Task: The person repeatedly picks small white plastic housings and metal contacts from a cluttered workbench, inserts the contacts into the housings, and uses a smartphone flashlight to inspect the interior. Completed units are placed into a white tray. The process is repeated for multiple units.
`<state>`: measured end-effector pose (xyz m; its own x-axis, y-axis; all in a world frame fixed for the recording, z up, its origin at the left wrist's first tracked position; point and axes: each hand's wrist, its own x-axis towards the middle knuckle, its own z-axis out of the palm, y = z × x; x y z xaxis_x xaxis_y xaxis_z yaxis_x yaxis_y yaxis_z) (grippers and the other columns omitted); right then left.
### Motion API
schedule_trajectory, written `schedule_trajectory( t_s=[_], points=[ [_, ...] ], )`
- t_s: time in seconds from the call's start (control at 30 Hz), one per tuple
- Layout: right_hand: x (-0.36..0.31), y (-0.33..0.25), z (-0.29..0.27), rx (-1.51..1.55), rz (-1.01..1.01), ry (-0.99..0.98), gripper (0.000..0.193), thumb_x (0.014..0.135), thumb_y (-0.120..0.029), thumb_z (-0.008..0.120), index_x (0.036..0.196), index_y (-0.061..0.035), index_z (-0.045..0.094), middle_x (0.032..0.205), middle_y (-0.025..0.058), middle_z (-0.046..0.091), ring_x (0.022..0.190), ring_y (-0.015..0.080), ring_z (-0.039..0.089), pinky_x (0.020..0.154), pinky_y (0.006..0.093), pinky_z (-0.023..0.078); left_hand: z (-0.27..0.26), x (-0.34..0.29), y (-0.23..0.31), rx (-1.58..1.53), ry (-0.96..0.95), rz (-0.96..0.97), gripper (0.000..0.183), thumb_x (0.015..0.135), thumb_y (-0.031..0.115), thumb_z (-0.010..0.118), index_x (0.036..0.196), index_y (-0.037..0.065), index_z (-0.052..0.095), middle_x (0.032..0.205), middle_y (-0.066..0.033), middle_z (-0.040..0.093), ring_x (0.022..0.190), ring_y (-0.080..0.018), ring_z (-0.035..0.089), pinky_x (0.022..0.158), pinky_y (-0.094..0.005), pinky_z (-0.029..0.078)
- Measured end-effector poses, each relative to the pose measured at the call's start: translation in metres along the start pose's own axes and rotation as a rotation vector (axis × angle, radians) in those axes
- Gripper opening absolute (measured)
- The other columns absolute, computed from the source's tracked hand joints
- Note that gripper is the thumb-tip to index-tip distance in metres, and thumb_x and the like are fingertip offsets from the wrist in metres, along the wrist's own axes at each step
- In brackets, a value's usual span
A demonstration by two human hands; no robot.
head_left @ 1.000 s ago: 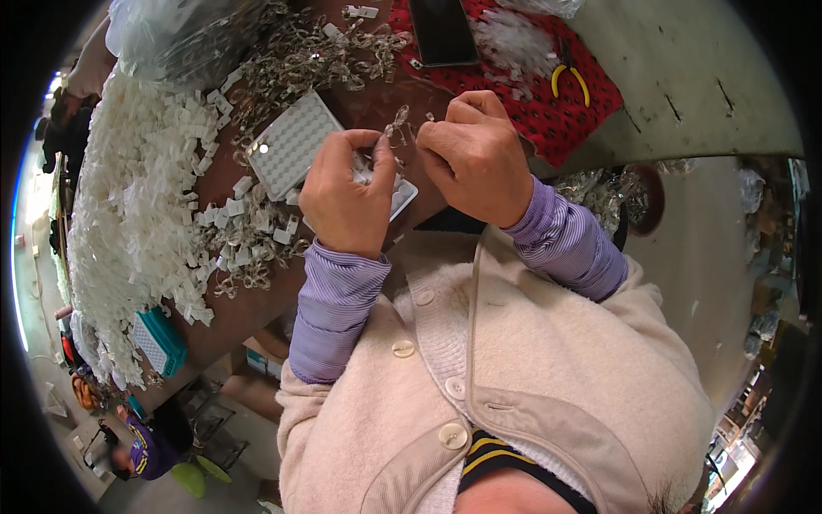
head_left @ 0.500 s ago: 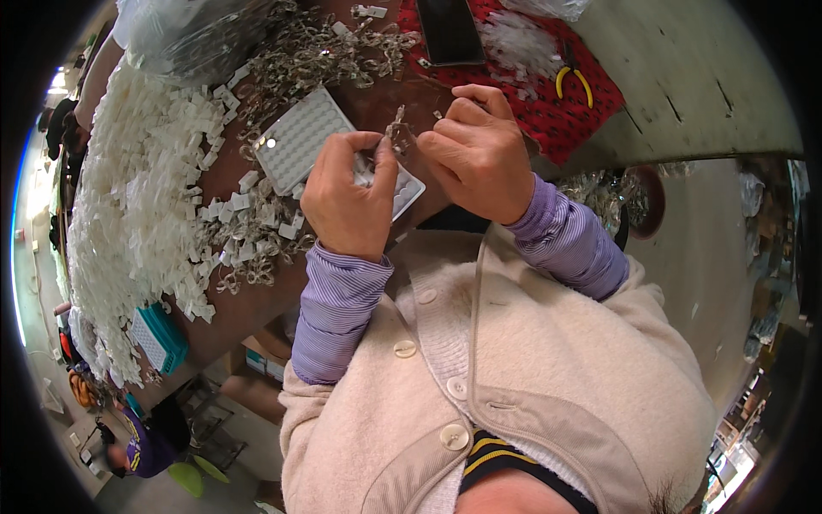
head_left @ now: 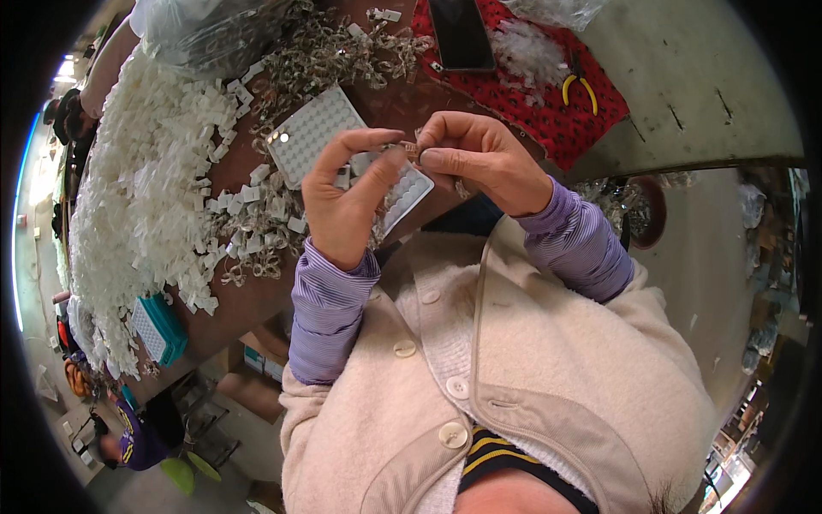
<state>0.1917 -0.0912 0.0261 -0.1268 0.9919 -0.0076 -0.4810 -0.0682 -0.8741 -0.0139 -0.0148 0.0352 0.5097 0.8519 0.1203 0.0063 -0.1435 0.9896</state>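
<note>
My left hand [head_left: 341, 197] and my right hand [head_left: 492, 167] meet over the table, their fingertips almost touching. Between them is a small clear looped piece [head_left: 410, 150], pinched by the thumb and forefinger of each hand; its exact kind is too small to make out. Under my left hand lies a white tray [head_left: 310, 128] with rows of round hollows, partly covered by the hand. Around the tray's left side are scattered small clear looped pieces with white tabs [head_left: 253, 231].
A large heap of small white pieces [head_left: 141, 188] covers the table's left. Behind are a clear plastic bag [head_left: 201, 38] and more looped pieces [head_left: 342, 56]. A dark phone [head_left: 462, 34] and yellow-handled pliers [head_left: 582, 90] lie on red cloth [head_left: 604, 111]. A teal box [head_left: 163, 330] sits at the left edge.
My hands have come together at the fingertips. The right hand has turned and lowered, its thumb now showing against the forefinger. The whole view has shifted slightly.
</note>
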Motion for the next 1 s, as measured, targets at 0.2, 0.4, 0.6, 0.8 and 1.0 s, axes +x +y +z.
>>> schedule_trajectory(
  t_s=[0.2,0.4,0.6,0.8,1.0],
  points=[
    [-0.003,-0.013,-0.003,-1.289,-0.660,0.153,0.010,0.089,-0.006,0.078,0.096,-0.0063,0.072,0.082,0.0021,0.066,0.079,0.0182,0.066,0.096,0.0398,0.052,0.011,-0.008,0.010,0.109,0.112,-0.044,0.015,0.095,0.003,0.079,0.110,0.002,0.079,0.098,-0.0009,0.074,0.090,-0.0073,0.065,0.079,-0.0228,0.052],
    [0.009,-0.004,0.029,-1.566,-0.920,0.185,0.010,0.078,-0.005,0.077,0.085,-0.0076,0.071,0.084,0.0047,0.066,0.092,0.0240,0.069,0.113,0.0509,0.046,0.009,-0.024,0.008,0.167,0.208,0.061,0.017,0.093,0.002,0.080,0.110,0.002,0.079,0.094,-0.0062,0.075,0.085,-0.0132,0.070,0.075,-0.0280,0.056],
    [0.034,0.017,0.050,-1.468,-0.753,0.027,0.015,0.081,0.004,0.074,0.092,-0.0037,0.068,0.087,0.0111,0.067,0.093,0.0324,0.070,0.098,0.0485,0.054,-0.043,-0.038,-0.005,0.477,0.147,0.230,0.028,0.090,0.017,0.085,0.116,0.007,0.080,0.100,-0.0098,0.076,0.085,-0.0247,0.075,0.076,-0.0350,0.061],
    [0.051,0.035,0.062,-1.272,-0.415,0.042,0.010,0.096,0.004,0.068,0.104,-0.0007,0.064,0.088,0.0164,0.065,0.079,0.0369,0.064,0.071,0.0426,0.051,-0.141,-0.036,-0.021,0.866,0.553,0.240,0.033,0.082,0.029,0.091,0.097,0.006,0.073,0.097,-0.0096,0.070,0.086,-0.0288,0.070,0.075,-0.0392,0.058],
    [0.060,0.032,0.068,-1.293,-0.370,0.062,0.007,0.099,0.003,0.065,0.105,0.0009,0.063,0.088,0.0172,0.064,0.078,0.0353,0.064,0.069,0.0416,0.050,-0.165,-0.020,-0.046,1.004,0.442,0.308,0.039,0.088,0.039,0.086,0.103,0.005,0.071,0.102,-0.0113,0.068,0.094,-0.0360,0.066,0.084,-0.0463,0.053]
  ],
)
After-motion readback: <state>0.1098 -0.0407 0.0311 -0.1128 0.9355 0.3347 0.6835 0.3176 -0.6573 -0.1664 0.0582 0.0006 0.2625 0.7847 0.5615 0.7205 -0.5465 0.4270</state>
